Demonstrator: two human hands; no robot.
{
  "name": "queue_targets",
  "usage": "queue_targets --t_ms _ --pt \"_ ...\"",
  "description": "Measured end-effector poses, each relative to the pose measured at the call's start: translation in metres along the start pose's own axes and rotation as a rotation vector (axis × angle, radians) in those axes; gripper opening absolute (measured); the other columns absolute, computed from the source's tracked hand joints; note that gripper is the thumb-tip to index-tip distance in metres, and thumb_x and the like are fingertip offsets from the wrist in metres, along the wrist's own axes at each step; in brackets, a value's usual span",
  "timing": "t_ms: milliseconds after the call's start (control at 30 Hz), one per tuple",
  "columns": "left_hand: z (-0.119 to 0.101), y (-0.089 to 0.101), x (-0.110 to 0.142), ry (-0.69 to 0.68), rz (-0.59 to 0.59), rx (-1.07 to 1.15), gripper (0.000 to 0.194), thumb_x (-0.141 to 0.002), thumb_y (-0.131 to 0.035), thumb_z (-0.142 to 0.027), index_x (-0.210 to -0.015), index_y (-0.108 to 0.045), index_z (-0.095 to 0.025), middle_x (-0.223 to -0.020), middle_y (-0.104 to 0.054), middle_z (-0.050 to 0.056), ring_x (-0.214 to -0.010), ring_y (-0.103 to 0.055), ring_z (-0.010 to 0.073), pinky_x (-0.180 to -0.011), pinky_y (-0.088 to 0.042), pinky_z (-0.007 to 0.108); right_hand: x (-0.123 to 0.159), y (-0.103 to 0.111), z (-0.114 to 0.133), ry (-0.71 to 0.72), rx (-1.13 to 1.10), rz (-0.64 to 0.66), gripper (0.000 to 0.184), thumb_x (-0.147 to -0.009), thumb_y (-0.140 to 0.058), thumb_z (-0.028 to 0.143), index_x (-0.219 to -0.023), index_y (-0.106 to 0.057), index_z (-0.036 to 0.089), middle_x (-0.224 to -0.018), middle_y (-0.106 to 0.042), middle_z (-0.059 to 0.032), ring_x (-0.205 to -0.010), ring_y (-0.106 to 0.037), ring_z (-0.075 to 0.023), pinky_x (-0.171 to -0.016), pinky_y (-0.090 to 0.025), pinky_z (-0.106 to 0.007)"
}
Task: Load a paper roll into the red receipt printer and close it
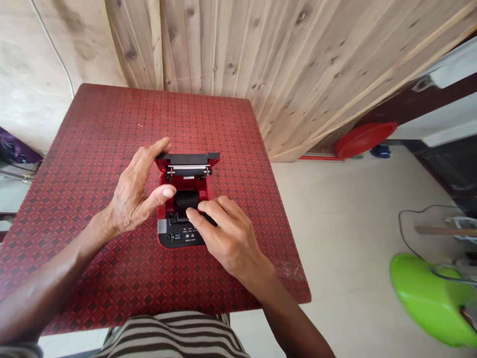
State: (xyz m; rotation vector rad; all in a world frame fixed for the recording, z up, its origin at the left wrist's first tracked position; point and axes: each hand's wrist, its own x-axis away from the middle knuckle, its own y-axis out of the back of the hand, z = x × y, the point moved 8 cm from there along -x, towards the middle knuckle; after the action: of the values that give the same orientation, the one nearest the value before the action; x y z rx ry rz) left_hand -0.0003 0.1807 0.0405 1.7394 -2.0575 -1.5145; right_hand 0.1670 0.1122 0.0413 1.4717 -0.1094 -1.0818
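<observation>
A small red and black printer (183, 234) lies on the patterned red table, its lid (188, 160) raised and a roller (189, 172) showing under the lid. Inside its open bay is a dark, rounded piece (186, 200). My left hand (136, 191) is open at the printer's left side, thumb over the bay's edge and fingers stretched toward the lid. Over the right side of the bay, my right hand (227, 233) has its thumb and forefinger drawn together at the dark piece. What lies between those fingertips is hidden.
The table (112, 278) with its red diamond pattern stands against a wooden plank wall (223, 49). On the floor to the right are a green plastic object (421, 293) and a dark cable. A red basin (367, 139) leans farther back.
</observation>
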Motion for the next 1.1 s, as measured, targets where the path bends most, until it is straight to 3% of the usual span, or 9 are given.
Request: queue_targets --t_ms 100,267,500,633,767,900,1000,1100 --pt "-0.014 -0.001 0.017 -0.028 0.016 -0.036 0.077 -0.101 -0.041 -0.071 -0.16 -0.036 -0.021 -0.143 -0.063 0.015 -0.128 -0.063 0.0303 -0.112 -0.049 0.052 0.006 0.0 0.012 0.034 0.06 -0.007 0.021 -0.102 -0.058 0.01 -0.11 -0.077 0.013 -0.095 -0.077 -0.0073 -0.078 -0.058 -0.0183 -0.071 -0.051 -0.034" --pt "-0.039 -0.013 0.058 -0.166 0.102 -0.125 0.09 -0.088 -0.064 -0.074 -0.157 -0.043 -0.021 -0.144 -0.061 0.018 -0.142 -0.055 0.039 -0.114 -0.048 0.055 0.015 -0.007 0.019 0.049 0.112 0.056 0.021 -0.103 -0.057 0.01 -0.114 -0.075 0.014 -0.102 -0.079 -0.0081 -0.085 -0.064 -0.0208 -0.073 -0.052 -0.038" --pt "-0.041 -0.028 0.079 -0.21 0.07 -0.194 0.091 -0.083 -0.079 -0.063 -0.156 -0.044 -0.02 -0.139 -0.064 0.018 -0.139 -0.058 0.0377 -0.113 -0.05 0.054 0.021 -0.002 0.015 0.002 -0.01 -0.007 0.026 -0.098 -0.068 0.012 -0.123 -0.069 0.01 -0.111 -0.08 -0.0119 -0.092 -0.071 -0.0224 -0.084 -0.058 -0.038" --pt "-0.04 -0.029 0.08 -0.211 0.052 -0.2 0.084 -0.083 -0.083 -0.052 -0.151 -0.048 -0.02 -0.136 -0.066 0.017 -0.137 -0.06 0.0359 -0.111 -0.052 0.052 0.025 0.011 -0.01 -0.114 -0.179 -0.109 0.03 -0.097 -0.069 0.012 -0.127 -0.067 0.014 -0.113 -0.078 -0.0125 -0.099 -0.071 -0.0225 -0.088 -0.06 -0.038" --pt "-0.039 -0.028 0.078 -0.206 0.033 -0.212 0.079 -0.082 -0.084 -0.053 -0.148 -0.052 -0.023 -0.132 -0.069 0.015 -0.132 -0.064 0.0344 -0.108 -0.054 0.05 0.035 0.014 -0.058 -0.351 -0.287 -0.185 0.02 -0.102 -0.063 0.018 -0.119 -0.073 0.022 -0.108 -0.079 -0.008 -0.098 -0.073 -0.0205 -0.087 -0.061 -0.039" --pt "-0.038 -0.029 0.076 -0.2 0.03 -0.22 0.076 -0.081 -0.084 -0.052 -0.145 -0.053 -0.025 -0.129 -0.069 0.013 -0.129 -0.065 0.0343 -0.106 -0.055 0.052 0.039 -0.012 -0.106 -0.557 -0.476 -0.128 0.022 -0.105 -0.059 0.033 -0.115 -0.076 0.024 -0.112 -0.08 -0.0068 -0.104 -0.075 -0.02 -0.093 -0.059 -0.038" --pt "-0.039 -0.032 0.08 -0.189 0.025 -0.197 0.076 -0.081 -0.085 -0.047 -0.145 -0.053 -0.022 -0.133 -0.065 0.016 -0.134 -0.06 0.0369 -0.11 -0.052 0.056 0.03 -0.049 -0.129 -0.646 -0.723 -0.024 0.039 -0.104 -0.057 0.051 -0.129 -0.072 0.025 -0.132 -0.076 -0.0082 -0.121 -0.071 -0.0212 -0.106 -0.055 -0.041" --pt "-0.04 -0.031 0.091 -0.121 -0.053 -0.193 0.083 -0.08 -0.086 -0.044 -0.151 -0.048 -0.023 -0.144 -0.057 0.018 -0.141 -0.054 0.038 -0.114 -0.051 0.058 0.018 -0.082 -0.136 -0.689 -0.944 0.083 0.06 -0.1 -0.05 0.07 -0.134 -0.069 0.025 -0.138 -0.073 -0.0089 -0.125 -0.069 -0.0235 -0.107 -0.055 -0.043"
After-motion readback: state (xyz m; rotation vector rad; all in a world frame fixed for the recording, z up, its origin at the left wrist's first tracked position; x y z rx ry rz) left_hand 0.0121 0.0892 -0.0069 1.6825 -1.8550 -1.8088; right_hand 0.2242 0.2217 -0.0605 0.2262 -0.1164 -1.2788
